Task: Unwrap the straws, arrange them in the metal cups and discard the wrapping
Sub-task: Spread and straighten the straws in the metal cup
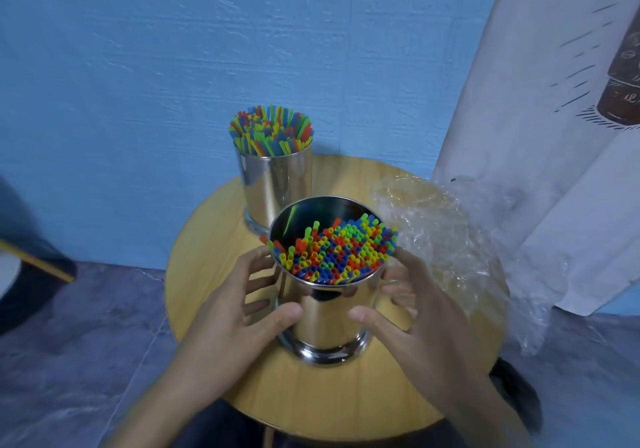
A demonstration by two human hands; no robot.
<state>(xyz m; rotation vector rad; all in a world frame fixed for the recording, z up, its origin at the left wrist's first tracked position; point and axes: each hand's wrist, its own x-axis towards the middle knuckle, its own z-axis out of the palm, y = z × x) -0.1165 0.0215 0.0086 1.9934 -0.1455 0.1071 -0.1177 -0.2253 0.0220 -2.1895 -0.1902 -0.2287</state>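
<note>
Our left hand (pixel 239 312) curled round the near shiny steel cup (pixel 329 319) of multicoloured plastic straws (pixel 332 253), second full steel cup (pixel 277 184) just behind, our right hand (pixel 412 319) clasping the near cup too, crumpled clear wrapping (pixel 450 239) overhanging the round wooden table (pixel 311 399) at its right edge

Two metal cups: near cup (pixel 329 316) and far cup (pixel 277 184). Two hands: left hand (pixel 225 319) and right hand (pixel 426 319). One table (pixel 346 399). Seemingly one crumpled wrap (pixel 450 239), though it blurs. Straws (pixel 332 253): two bundles, too many to count.
</note>
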